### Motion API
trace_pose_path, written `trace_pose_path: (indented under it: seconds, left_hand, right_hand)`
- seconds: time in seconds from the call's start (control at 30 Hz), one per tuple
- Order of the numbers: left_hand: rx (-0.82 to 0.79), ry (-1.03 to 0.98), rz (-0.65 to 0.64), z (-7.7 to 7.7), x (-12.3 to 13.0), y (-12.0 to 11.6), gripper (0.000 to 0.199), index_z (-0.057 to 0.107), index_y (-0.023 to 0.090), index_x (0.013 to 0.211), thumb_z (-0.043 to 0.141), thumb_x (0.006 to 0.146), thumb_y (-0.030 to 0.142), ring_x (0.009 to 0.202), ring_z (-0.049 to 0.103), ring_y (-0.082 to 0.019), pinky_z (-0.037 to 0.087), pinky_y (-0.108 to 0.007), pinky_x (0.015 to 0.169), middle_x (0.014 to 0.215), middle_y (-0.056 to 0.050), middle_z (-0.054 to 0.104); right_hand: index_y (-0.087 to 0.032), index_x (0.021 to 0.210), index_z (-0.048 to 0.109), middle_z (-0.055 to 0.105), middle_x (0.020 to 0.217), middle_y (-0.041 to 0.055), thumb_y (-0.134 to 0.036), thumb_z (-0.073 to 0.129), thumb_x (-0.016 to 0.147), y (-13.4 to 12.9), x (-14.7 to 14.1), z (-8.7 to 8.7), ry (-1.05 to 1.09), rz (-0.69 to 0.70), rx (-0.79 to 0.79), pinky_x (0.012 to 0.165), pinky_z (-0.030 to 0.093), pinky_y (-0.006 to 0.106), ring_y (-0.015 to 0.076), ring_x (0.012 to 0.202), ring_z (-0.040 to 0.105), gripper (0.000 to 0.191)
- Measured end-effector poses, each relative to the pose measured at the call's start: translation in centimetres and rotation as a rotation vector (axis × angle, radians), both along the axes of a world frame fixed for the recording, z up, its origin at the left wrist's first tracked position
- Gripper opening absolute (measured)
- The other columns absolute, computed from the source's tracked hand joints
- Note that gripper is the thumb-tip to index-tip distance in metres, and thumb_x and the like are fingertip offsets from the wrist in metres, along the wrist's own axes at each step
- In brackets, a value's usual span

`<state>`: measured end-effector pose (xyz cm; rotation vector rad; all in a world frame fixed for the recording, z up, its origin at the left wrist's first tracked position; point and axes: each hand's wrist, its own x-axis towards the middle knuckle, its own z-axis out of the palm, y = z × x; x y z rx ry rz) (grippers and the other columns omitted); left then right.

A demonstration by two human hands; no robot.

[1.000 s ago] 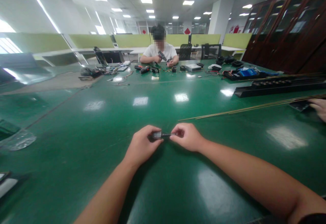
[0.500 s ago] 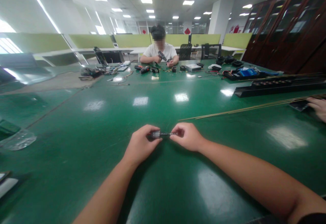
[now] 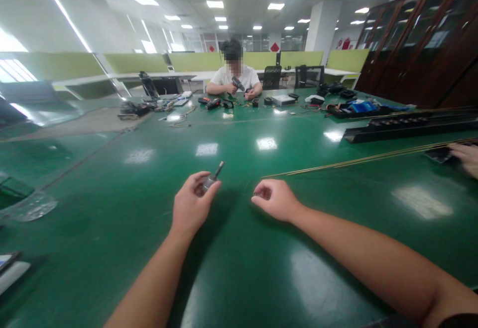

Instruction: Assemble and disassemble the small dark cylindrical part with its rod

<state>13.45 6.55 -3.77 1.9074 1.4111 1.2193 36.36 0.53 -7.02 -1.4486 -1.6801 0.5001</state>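
My left hand [image 3: 191, 203] grips a small grey metal cylinder with a thin dark shaft [image 3: 211, 181] between thumb and fingers. The shaft sticks out up and to the right, and its tip is paler. The rest of the cylinder is hidden inside the hand. To the right, apart from it, my right hand [image 3: 278, 200] hovers low over the green tabletop [image 3: 239, 258] with thumb and fingers curled together. Whatever sits between those fingertips is too small or hidden to name.
Thin brass-coloured rods [image 3: 328, 165] lie at right, near another person's hand [image 3: 466, 156]. Behind them is a long black channel [image 3: 403, 128]. Opposite, a person [image 3: 234, 76] holds a power drill [image 3: 238, 83] among scattered tools. A clear plastic container [image 3: 32, 206] is at left.
My left hand has moved left, away from my right hand, taking the cylinder along. Its shaft has left my right fingers and now tilts upward. My right hand stays nearly in place.
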Motion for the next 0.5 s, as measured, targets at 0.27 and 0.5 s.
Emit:
trace_pose_path:
  seconds: [0.27,0.5]
  left_hand:
    - [-0.192,-0.478,0.046,0.7,-0.1,0.0,0.052,0.065,0.014,0.111,0.079,0.069,0.040,0.096,0.069,-0.021,0.054,-0.037,0.097,0.108,-0.011,0.070]
    - [-0.132,0.043,0.256,4.5,-6.0,-4.5,0.042,0.074,0.028,0.094,0.080,0.063,0.056,0.092,0.069,-0.027,0.051,-0.052,0.099,0.093,0.002,0.075]
  right_hand:
    - [-0.017,0.081,0.070,0.068,0.071,0.0014,-0.026,0.071,0.075,-0.1,-0.1,0.1,-0.012,0.053,0.014,0.060,0.044,0.024,0.0135,0.064,0.059,0.011]
    - [-0.017,0.084,0.071,0.068,0.074,0.0018,-0.027,0.072,0.075,-0.2,-0.3,0.2,-0.011,0.093,0.010,0.061,0.045,0.024,0.0138,0.065,0.059,0.013]
